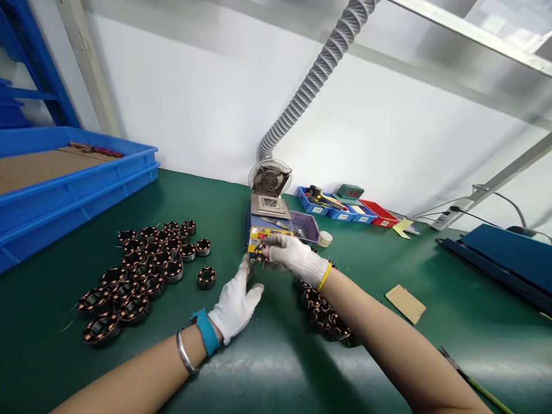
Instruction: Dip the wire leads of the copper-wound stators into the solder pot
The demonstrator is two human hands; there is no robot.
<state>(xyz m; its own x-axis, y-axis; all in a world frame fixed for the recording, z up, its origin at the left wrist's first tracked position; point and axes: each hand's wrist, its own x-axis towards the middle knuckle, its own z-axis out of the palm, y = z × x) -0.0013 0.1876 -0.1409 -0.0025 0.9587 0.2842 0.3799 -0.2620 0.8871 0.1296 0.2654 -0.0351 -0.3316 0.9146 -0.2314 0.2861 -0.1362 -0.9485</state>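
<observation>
Both hands wear white gloves. My right hand (291,256) is closed on a small copper-wound ring (260,253) in front of the yellow-faced machine (257,233). Just left of it, my left hand (235,305) is spread, palm down, its fingertips near the ring and the machine's lower front; nothing shows in its grasp. Several similar wound rings (153,286) stand grouped on the green table to the left, with one ring (206,278) a little apart. More rings (322,317) lie under and beside my right forearm, which partly hides them.
A large blue tray (81,195) fills the left side. Behind the machine are a fan (269,179) and grey hose (317,77). Small blue bins (340,214), a red bin (379,214), a purple bin (307,221), cardboard (406,303) and tweezers (452,361) lie rightward.
</observation>
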